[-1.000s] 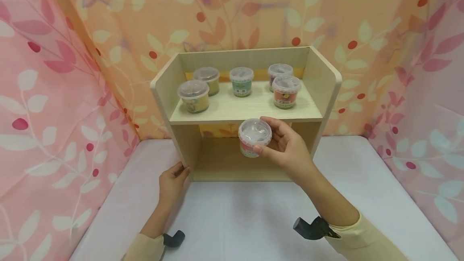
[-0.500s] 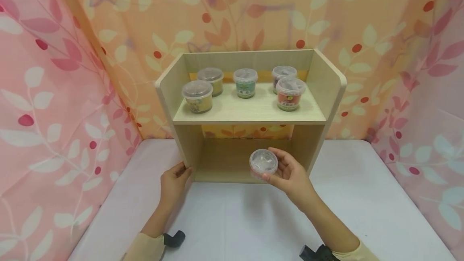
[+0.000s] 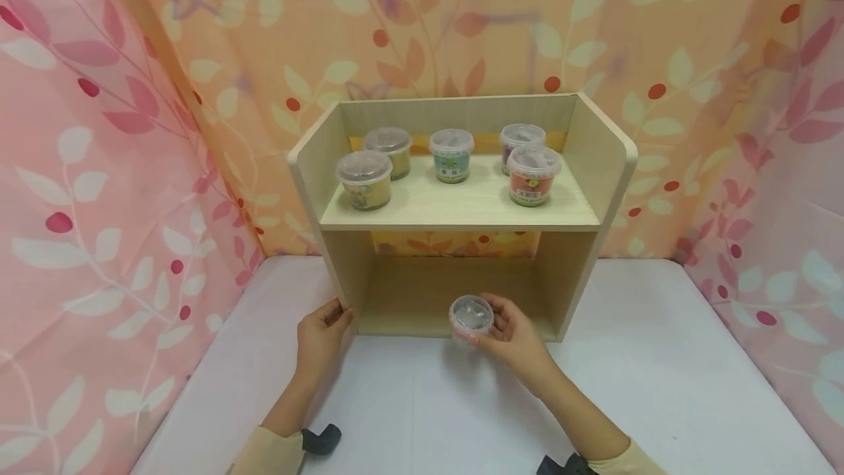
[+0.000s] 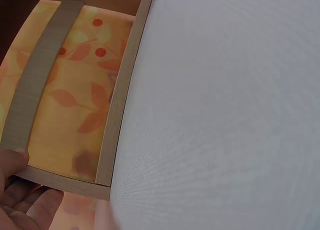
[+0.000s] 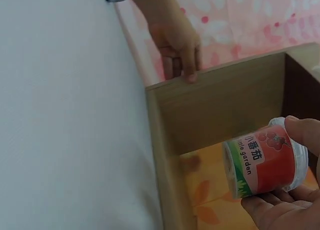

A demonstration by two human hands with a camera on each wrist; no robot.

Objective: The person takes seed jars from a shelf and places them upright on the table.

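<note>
In front of the lower compartment, my right hand grips a small plastic tub with a clear lid, thumb on one side and fingers on the other. The right wrist view shows this tub's red and green "little garden" label with a tomato picture; there the tub lies tilted sideways. My left hand pinches the front edge of the left side panel of a two-level wooden shelf, low down near the table. Its thumb is inside the panel, its fingers outside.
On the upper level stand two yellow tubs at left, a green-labelled tub in the middle, and a red-labelled tub before a purple one at right. A white cloth covers the table; patterned curtains enclose it.
My right hand has lowered the tub from the upper shelf's front edge to the front of the lower compartment. My left hand keeps its hold on the panel. The head view has shifted slightly.
</note>
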